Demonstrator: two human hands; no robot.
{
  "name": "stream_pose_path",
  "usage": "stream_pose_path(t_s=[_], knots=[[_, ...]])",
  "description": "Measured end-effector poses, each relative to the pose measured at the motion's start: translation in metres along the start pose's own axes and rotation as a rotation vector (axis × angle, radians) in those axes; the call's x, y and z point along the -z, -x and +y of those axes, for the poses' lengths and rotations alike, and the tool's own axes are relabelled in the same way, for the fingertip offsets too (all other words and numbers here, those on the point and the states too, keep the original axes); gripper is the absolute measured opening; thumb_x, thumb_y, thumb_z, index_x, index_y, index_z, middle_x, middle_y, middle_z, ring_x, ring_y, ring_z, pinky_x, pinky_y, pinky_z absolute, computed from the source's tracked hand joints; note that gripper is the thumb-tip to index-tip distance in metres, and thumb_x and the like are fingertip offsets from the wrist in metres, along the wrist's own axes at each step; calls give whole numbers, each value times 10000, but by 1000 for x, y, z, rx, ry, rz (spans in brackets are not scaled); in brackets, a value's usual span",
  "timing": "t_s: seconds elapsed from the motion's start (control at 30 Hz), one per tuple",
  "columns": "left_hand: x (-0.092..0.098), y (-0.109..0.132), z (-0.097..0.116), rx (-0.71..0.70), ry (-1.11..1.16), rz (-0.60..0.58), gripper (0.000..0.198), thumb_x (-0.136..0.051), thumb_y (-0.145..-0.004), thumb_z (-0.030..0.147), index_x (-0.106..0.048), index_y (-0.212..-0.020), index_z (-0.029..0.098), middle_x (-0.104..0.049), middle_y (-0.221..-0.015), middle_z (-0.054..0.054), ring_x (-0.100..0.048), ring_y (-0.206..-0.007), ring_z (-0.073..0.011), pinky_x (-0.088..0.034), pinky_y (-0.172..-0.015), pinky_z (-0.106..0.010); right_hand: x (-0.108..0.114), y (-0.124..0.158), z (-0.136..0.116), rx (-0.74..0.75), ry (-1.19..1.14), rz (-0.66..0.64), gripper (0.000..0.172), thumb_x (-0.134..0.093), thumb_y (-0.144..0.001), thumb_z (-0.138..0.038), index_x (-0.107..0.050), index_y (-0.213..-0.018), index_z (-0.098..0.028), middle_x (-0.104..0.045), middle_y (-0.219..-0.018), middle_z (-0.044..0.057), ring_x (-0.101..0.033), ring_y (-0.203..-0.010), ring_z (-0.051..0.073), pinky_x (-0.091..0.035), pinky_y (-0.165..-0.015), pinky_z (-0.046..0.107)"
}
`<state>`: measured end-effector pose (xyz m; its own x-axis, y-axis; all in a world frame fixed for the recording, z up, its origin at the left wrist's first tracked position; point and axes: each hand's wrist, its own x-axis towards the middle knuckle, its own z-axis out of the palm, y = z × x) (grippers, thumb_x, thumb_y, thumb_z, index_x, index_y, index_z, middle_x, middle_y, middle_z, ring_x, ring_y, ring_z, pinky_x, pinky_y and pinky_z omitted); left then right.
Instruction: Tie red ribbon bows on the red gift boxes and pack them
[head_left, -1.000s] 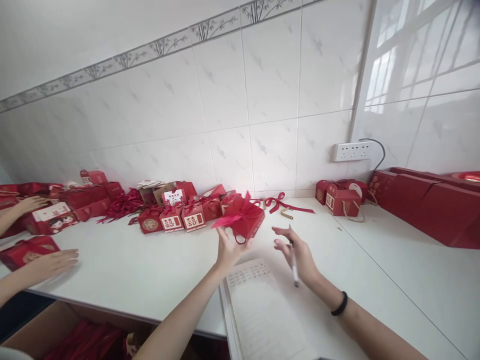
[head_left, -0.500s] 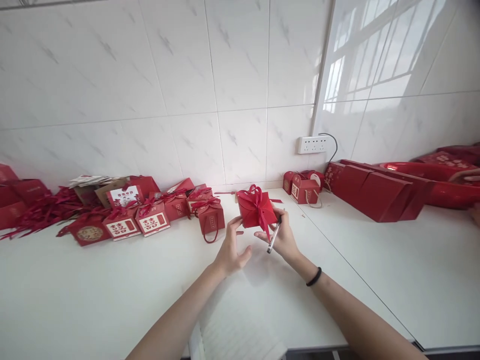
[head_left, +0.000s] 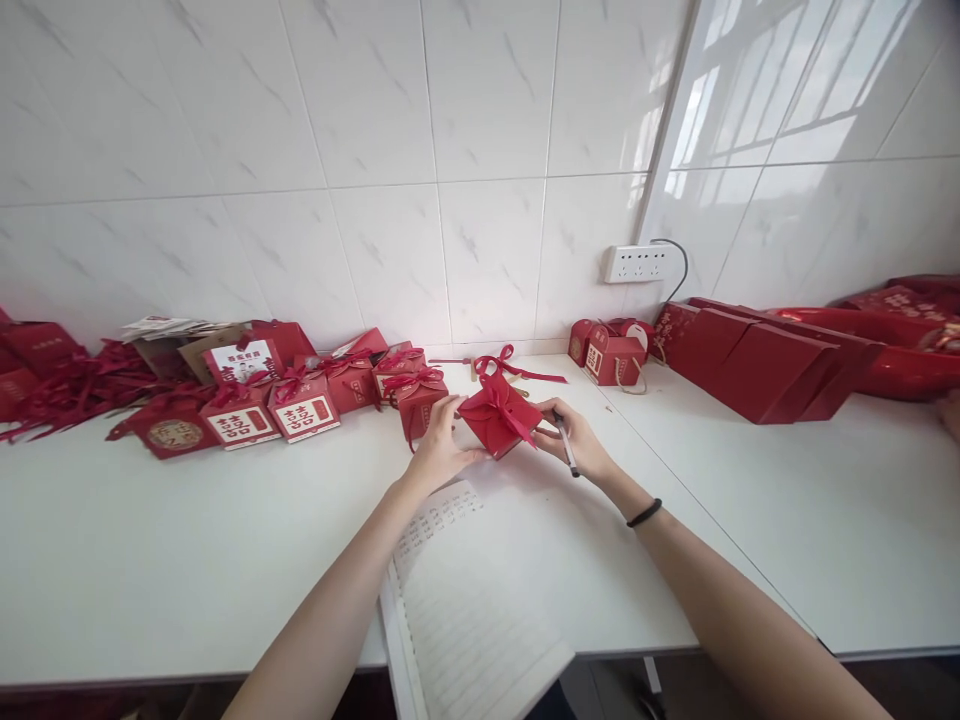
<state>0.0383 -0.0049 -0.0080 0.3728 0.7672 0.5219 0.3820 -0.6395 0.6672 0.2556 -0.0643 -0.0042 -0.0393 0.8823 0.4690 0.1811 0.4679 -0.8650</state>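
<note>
Head view: we see a box (head_left: 496, 418) tilted over the table (head_left: 187, 560), just beyond the notebook (head_left: 472, 605).
Left hand (head_left: 442, 448): our fingers and thumb grip the box's left side.
Right hand (head_left: 581, 440): we grip a pen (head_left: 568, 450), fingertips at the box's right side.

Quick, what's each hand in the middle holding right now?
Left hand: holding the red box.
Right hand: holding a pen, at the red box's right side.
</note>
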Motion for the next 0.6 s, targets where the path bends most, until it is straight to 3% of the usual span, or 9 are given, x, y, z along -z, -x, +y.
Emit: stream_pose_path(t_s=[0.07,0.17,0.23,0.3,0.4,0.47,0.6], knots=[[1,3,3,12,-22,0,795,-798,-551,328,-364,-1211,236,-443,-1307,-119,-448,-1229,-288,-429,-970,-425,-4,1,2,14,-6,3,361,-685,-746,-375,-527,-1010,-188,-595,-983,56,-567,-973,202,-469,-905,408],[-3,9,8,66,6,-16,649,-748,-612,325,-367,-1125,212,-514,-1211,-116,-525,-1138,-260,-457,-932,-426,-7,2,3,66,0,37,428,-682,-751,-370,-514,-1104,-196,-581,-1113,94,-533,-1094,239,-428,-958,415],[-4,12,11,9,28,-23,574,-717,-627,280,-374,-1081,213,-471,-1254,-121,-526,-1125,-239,-466,-926,-408,-6,2,2,99,13,50,438,-667,-760,-364,-517,-1137,-198,-577,-1159,107,-527,-1120,254,-409,-976,420],[-3,15,15,-68,64,-52,638,-708,-621,253,-348,-1146,221,-376,-1346,-138,-529,-1110,-221,-480,-912,-389,-4,2,-3,128,12,75,445,-657,-765,-360,-522,-1158,-203,-573,-1187,109,-514,-1147,261,-407,-979,412],[-1,17,21,-98,75,-120,883,-718,-625,275,-189,-1332,245,-312,-1397,-164,-541,-1089,-227,-508,-870,-377,-4,3,-9,135,-43,147,416,-645,-772,-387,-544,-1137,-215,-565,-1217,105,-499,-1173,258,-420,-966,392],[-1,17,22,-125,-3,-131,946,-720,-635,290,-134,-1376,251,-325,-1395,-161,-498,-1166,-267,-506,-882,-379,-7,3,-9,92,-60,185,398,-666,-748,-425,-577,-1069,-208,-598,-1154,104,-535,-1121,263,-446,-930,395],[-3,13,15,-241,-237,-43,892,-694,-661,231,-168,-1382,248,-352,-1381,-139,-394,-1279,-302,-454,-977,-416,-13,2,-4,-66,-185,235,407,-724,-655,-538,-571,-815,-197,-630,-893,62,-567,-1056,282,-505,-829,405]])
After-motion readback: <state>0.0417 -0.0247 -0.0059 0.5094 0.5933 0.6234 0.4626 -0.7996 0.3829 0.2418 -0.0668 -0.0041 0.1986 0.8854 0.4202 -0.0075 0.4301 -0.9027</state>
